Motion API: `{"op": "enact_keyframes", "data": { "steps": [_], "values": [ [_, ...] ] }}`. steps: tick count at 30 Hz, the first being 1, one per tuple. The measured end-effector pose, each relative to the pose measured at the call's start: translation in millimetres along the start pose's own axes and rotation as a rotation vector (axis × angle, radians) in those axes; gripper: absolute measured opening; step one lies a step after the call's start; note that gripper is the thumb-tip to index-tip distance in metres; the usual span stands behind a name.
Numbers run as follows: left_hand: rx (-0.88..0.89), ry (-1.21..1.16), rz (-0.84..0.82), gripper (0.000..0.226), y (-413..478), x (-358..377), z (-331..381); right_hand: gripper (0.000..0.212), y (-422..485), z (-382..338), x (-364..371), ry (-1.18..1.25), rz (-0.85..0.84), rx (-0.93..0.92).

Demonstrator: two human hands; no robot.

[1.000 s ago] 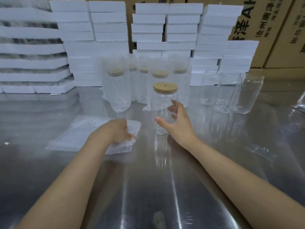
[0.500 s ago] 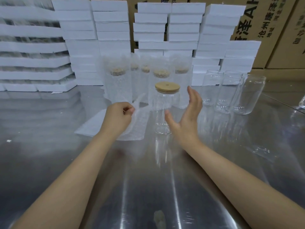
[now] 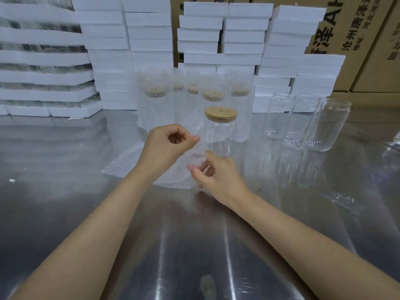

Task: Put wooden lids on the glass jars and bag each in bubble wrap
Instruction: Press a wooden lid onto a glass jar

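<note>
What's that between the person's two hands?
A clear bubble wrap bag, pinched by the left hand above and the right hand below; the head view shows it.

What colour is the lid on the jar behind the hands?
Light tan wooden lid; head view.

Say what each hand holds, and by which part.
Both hold the bubble wrap bag by its edge: the left hand pinches higher up, the right hand lower down.

A: What colours do you get on your screen?
B: I see a pale tan lid (image 3: 220, 114) on a clear jar (image 3: 223, 135), and milky white bubble wrap (image 3: 127, 163) dotted all over.
A: And around it?
B: White foam blocks (image 3: 149, 24), brown cartons (image 3: 368, 46) with black print, and a silver-grey worktop (image 3: 65, 191) with streaky glare.
</note>
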State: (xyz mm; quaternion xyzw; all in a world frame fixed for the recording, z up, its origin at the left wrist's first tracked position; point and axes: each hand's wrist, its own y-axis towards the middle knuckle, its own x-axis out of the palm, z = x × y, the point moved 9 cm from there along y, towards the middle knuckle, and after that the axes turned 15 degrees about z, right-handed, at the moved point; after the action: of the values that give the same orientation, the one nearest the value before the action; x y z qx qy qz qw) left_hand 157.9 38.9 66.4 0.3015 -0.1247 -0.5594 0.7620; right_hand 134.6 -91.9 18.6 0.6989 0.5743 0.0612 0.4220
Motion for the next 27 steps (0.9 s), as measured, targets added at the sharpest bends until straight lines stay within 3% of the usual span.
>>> {"op": "enact_keyframes", "data": {
  "steps": [3,5,7,9,11,13,15,17,20,22,24,26,27],
  "values": [
    [0.002,-0.127,0.0,0.021,2.3,-4.4,7.3,0.022,2.8,-10.9,-12.8,0.074,0.129,-0.115],
    [0.041,-0.041,0.049,0.054,8.6,-16.2,5.1,0.013,4.3,-15.2,-22.4,0.138,0.208,-0.149],
    [0.002,0.059,-0.015,0.077,9.8,-19.0,-6.9,0.018,6.1,-11.1,-31.2,0.197,0.274,-0.099],
    [-0.1,-0.002,-0.079,0.053,9.2,-18.2,-19.6,0.017,7.0,-6.3,-36.9,0.289,0.316,-0.026],
    [-0.244,-0.148,0.027,0.013,11.9,-23.7,-31.4,0.016,7.0,-3.0,-37.8,0.383,0.327,0.017],
    [-0.388,-0.183,0.26,0.017,16.3,-40.2,-55.4,0.025,6.9,-4.7,-42.8,0.354,0.369,-0.023],
    [-0.484,-0.117,0.463,0.006,15.7,-59.8,-75.7,0.031,5.2,-14.7,-54.6,0.154,0.483,-0.184],
    [-0.538,-0.031,0.541,0.016,12.1,-68.9,-90.8,0.035,3.9,-21.4,-64.2,0.01,0.603,-0.296],
    [-0.542,0.256,0.461,0.062,5.3,-66.9,-93.0,0.051,11.8,-21.5,-66.0,-0.095,0.602,-0.321],
    [-0.289,0.656,0.431,0.084,8.8,-67.4,-69.6,0.062,21.1,-18.5,-63.0,-0.151,0.52,-0.302],
    [0.022,0.819,0.328,0.065,15.8,-52.5,-44.5,0.066,31.4,-13.9,-60.5,-0.19,0.446,-0.265],
    [-0.02,0.692,0.076,0.023,16.6,-33.3,-47.5,0.06,38.6,-9.8,-56.5,-0.188,0.376,-0.217],
    [-0.105,0.689,-0.087,0.023,11.7,-23.8,-56.2,0.055,40.1,-7.6,-54.2,-0.175,0.349,-0.195]
  ]
}}
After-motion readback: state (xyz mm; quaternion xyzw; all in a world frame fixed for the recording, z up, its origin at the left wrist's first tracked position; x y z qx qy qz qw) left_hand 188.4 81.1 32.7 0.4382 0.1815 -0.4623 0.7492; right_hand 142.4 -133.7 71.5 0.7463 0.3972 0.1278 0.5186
